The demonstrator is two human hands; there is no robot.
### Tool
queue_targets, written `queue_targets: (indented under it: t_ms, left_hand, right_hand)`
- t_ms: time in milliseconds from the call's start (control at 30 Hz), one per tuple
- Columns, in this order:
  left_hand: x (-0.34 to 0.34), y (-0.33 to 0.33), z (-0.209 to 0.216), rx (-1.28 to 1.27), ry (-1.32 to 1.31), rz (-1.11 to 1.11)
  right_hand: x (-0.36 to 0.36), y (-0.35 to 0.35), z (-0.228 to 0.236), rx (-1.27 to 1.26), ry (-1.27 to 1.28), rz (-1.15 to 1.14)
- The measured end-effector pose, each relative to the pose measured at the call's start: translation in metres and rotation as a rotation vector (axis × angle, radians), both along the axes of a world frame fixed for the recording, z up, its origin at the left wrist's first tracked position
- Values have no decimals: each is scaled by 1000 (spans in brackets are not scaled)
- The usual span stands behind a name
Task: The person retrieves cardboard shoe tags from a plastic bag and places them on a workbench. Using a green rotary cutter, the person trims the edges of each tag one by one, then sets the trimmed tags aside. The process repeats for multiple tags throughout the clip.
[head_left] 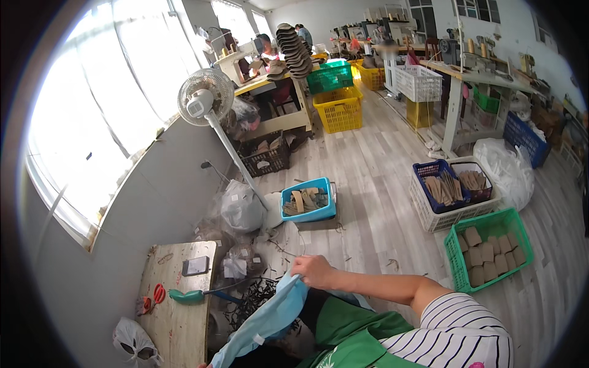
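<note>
A long piece of light blue cloth [270,319] stretches across my lap, from the middle of the view down to the lower left. My right hand [311,272] is closed on its upper end, fingers pinching the edge. At the bottom edge only a sliver of my left hand [204,365] shows, beside the cloth's lower end; its fingers are mostly hidden. Left of the cloth a wooden table [175,319] bears a phone [195,265], red-handled scissors [159,294] and a green-handled tool [186,297]. I wear a green apron [350,331].
Black scraps [254,300] lie beside the table. Ahead are a blue bin [329,199] of cut pieces and a standing fan [205,101]. To the right stand a green crate [491,219] and a white crate [423,211]. Sewing tables and people are farther back.
</note>
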State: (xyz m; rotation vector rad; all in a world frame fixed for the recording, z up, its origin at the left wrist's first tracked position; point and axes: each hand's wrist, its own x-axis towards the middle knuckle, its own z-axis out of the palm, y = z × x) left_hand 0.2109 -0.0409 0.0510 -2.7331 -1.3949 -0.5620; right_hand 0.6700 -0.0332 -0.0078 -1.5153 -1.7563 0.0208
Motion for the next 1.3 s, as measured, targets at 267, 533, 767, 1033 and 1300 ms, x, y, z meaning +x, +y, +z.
queue_targets:
  t_ms: [267, 533, 767, 1033, 1300]
  left_hand:
    - [-52, -104, -52, -713, 134, -69]
    - [23, -63, 12, -1107, -257, 400]
    - [-33, -36, -47, -845, -14, 150]
    - [-38, -42, -36, -789, -201, 213]
    - [-56, -31, -33, -843, -338, 283]
  right_hand:
    - [22, -102, 15, -856, -186, 716]
    - [5, -75, 10, -702, -118, 355]
    - [-30, -55, 8, -655, -187, 432]
    - [-35, -30, 1, -828, -32, 495]
    - [-96, 54, 26, -888, -51, 596]
